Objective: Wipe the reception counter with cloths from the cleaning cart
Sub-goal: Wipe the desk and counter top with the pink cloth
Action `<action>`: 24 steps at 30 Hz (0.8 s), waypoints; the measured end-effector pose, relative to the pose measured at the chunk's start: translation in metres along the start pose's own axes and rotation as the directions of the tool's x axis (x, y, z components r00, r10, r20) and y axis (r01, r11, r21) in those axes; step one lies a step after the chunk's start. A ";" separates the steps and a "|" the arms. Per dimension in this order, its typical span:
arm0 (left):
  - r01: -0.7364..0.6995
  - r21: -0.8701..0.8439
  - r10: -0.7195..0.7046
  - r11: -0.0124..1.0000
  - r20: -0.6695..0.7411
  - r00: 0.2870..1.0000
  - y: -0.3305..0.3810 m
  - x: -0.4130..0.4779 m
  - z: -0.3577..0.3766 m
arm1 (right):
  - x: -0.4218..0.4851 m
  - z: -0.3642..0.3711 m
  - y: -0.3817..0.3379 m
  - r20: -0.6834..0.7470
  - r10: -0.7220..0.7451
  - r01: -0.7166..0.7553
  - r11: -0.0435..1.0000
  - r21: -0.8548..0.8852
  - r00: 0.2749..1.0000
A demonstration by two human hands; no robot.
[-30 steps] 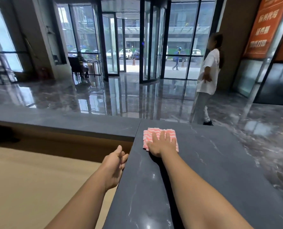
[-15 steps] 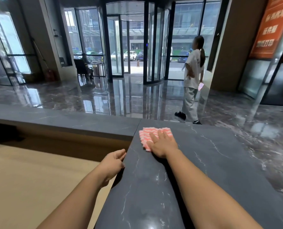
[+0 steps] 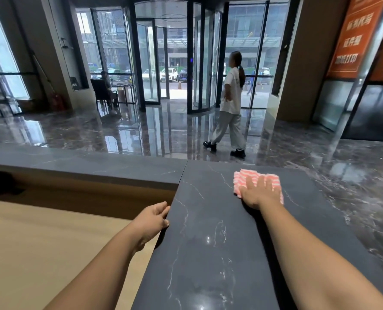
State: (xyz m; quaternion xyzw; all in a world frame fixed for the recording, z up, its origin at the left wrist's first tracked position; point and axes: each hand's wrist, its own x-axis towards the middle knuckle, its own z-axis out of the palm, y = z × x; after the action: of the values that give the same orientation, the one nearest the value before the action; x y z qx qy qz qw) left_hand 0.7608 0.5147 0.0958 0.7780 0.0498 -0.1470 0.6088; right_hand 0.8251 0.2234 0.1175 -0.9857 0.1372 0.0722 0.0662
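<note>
On the far end of the dark grey veined stone counter (image 3: 208,242), we pin the folded pink-striped cloth (image 3: 244,175) under our right hand (image 3: 258,193), fingers straight and spread for wiping pressure, while our left hand (image 3: 151,222) rests loosely bent fingers against the edge, seemingly for balance.

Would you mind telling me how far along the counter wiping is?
Done: the pink striped cloth is out and on the dark counter. In hand: the right hand presses it flat near the far end; the left hand rests at the counter's edge. Left: nothing shows which parts are wiped, so the near stretch and the left section may remain.
</note>
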 end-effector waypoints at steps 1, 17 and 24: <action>0.002 -0.001 -0.002 1.000 0.001 1.000 0.000 0.000 0.000 | -0.005 0.003 -0.015 -0.001 -0.040 0.040 0.999 -0.007 0.999; 0.057 -0.334 -0.033 0.941 0.080 0.996 -0.001 -0.028 -0.015 | -0.108 0.044 -0.150 0.080 -0.445 0.449 0.892 -0.049 0.892; 0.106 -0.260 -0.083 0.960 0.100 0.992 0.011 -0.033 -0.005 | -0.083 0.030 -0.068 0.059 -0.243 0.246 0.967 -0.058 0.968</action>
State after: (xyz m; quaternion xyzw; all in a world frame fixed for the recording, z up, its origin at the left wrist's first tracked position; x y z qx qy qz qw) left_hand 0.7328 0.5201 0.1165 0.6793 0.0790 -0.2023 0.7010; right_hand 0.7618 0.3142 0.1092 -0.9945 0.0104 0.0934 0.0461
